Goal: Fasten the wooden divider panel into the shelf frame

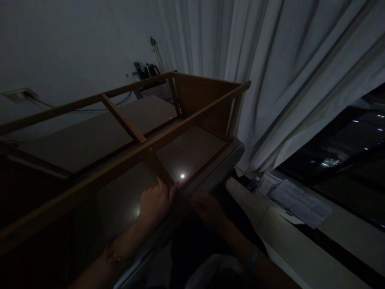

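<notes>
A brown wooden cabinet frame [195, 116] with open sides rests on a table with a shiny top [192, 154]. It has long rails, a crossbar [123, 119] and a solid end panel [207, 98]. My left hand [155, 200] is closed at the lower end of the frame's middle upright [159, 166], thumb towards the table's near edge. A bracelet is on that wrist. Just right of it, my right hand [207, 208] is low by the table edge, dark and blurred. Its fingers cannot be made out, nor whether it holds anything.
Pale curtains [270, 68] hang behind and to the right. A wall socket [21, 94] with a cable is at left. Dark items, one like a kettle [151, 70], stand beyond the frame. Papers [300, 200] lie on a ledge by the dark window [339, 148].
</notes>
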A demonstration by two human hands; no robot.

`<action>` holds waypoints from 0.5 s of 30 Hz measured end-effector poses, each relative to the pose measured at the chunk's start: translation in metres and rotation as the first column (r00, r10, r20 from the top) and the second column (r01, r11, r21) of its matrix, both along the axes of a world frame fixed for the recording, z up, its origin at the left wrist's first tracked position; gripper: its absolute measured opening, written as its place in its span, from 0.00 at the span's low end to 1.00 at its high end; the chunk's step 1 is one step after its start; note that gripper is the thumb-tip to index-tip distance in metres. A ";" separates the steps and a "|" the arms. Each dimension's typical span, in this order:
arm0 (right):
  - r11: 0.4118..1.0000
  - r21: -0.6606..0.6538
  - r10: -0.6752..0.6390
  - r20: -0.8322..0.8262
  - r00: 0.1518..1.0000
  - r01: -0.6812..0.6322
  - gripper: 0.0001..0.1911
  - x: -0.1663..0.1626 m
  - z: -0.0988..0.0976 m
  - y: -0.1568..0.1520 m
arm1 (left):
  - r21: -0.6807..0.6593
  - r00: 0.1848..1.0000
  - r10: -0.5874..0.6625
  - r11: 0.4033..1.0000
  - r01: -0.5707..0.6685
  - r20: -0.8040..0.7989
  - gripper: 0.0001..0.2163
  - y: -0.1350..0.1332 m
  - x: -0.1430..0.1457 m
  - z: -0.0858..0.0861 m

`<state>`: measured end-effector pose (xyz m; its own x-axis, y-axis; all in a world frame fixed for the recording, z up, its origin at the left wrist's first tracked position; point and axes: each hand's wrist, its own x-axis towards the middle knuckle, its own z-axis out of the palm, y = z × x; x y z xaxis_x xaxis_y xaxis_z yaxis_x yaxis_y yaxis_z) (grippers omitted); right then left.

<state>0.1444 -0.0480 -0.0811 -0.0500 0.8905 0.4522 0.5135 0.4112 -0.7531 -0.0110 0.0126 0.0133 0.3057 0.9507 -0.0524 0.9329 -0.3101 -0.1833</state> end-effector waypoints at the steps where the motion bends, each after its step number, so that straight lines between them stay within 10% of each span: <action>1: 1.000 -0.014 -0.015 -0.023 1.000 0.015 0.09 0.000 0.002 -0.001 | -0.007 1.000 -0.005 1.000 0.005 0.012 0.27 0.000 0.000 0.000; 15: 0.964 0.107 0.193 0.359 0.913 -0.245 0.15 0.004 0.011 0.001 | 0.012 0.973 0.028 0.999 -0.032 0.231 0.24 0.000 0.002 0.000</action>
